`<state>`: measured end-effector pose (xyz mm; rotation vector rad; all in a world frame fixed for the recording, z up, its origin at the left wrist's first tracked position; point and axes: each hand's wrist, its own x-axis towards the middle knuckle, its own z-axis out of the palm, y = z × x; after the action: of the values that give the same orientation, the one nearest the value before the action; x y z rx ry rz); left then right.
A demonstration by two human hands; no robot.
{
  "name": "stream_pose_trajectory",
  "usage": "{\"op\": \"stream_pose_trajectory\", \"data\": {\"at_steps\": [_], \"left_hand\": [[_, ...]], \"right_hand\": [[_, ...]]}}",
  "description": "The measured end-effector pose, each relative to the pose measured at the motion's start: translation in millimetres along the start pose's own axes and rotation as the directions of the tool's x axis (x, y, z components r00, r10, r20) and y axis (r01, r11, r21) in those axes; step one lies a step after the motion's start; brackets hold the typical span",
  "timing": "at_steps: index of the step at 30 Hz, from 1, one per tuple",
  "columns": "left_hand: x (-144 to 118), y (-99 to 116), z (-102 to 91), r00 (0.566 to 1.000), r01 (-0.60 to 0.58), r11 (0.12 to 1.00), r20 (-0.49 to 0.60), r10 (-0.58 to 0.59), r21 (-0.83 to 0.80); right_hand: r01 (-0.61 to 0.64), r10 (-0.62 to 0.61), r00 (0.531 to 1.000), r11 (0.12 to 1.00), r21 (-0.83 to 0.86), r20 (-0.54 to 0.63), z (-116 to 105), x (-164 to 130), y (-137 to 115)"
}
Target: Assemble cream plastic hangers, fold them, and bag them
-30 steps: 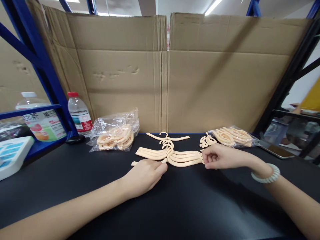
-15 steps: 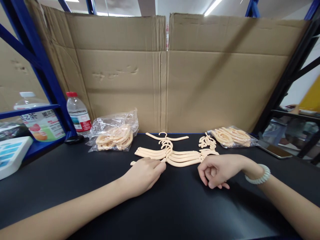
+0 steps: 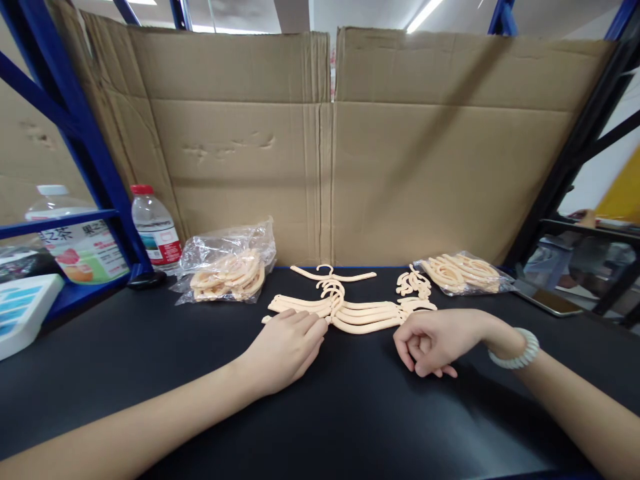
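A big cardboard wall (image 3: 320, 147) stands behind the black tabletop (image 3: 350, 413). A pile of small cream hangers (image 3: 350, 312) lies in the middle. The left hand (image 3: 285, 347) lies flat, grip loose and holding nothing, fingertips touching the pile. The right hand (image 3: 433, 340) rests just beside it, fingers curled in, empty.

Two hands are present: one left hand (image 3: 285, 347) and one right hand (image 3: 433, 340). Two clear plastic bags of hangers lie near the table's far edge: one left bag (image 3: 227, 263), one right bag (image 3: 465, 272). One loose hanger pile (image 3: 350, 310) lies between them; its count cannot be determined. Two bottles stand at the far left corner: one red-capped bottle (image 3: 154, 227), one white-capped bottle (image 3: 75, 237).
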<state>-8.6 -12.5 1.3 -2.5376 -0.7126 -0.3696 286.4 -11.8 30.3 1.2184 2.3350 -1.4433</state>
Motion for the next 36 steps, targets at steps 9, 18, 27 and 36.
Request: {"op": "stream_pose_trajectory", "data": {"at_steps": [9, 18, 27, 36], "left_hand": [[-3.1, 1.3, 0.1, 0.996, -0.078, 0.996, -0.045, 0.076, -0.045], [-2.1, 6.1, -3.8, 0.981, -0.177, 0.966, -0.107, 0.159, -0.191], [-3.3, 3.4, -2.1, 0.982, -0.181, 0.951, -0.102, 0.16, -0.249], [-3.5, 2.7, -1.3, 0.981, -0.188, 0.949, -0.095, 0.169, -0.254]], "right_hand": [[-0.002, 0.001, 1.0, 1.0, -0.012, -0.003, -0.6, 1.1, 0.2], [0.2, -0.168, 0.93, 0.978, 0.064, -0.328, -11.5, 1.6, 7.3], [0.036, -0.16, 0.63, 0.983, -0.178, -0.76, -59.0, 29.8, 36.0], [-0.156, -0.213, 0.628, 0.908, -0.39, -0.748, -91.5, 80.3, 40.5]]}}
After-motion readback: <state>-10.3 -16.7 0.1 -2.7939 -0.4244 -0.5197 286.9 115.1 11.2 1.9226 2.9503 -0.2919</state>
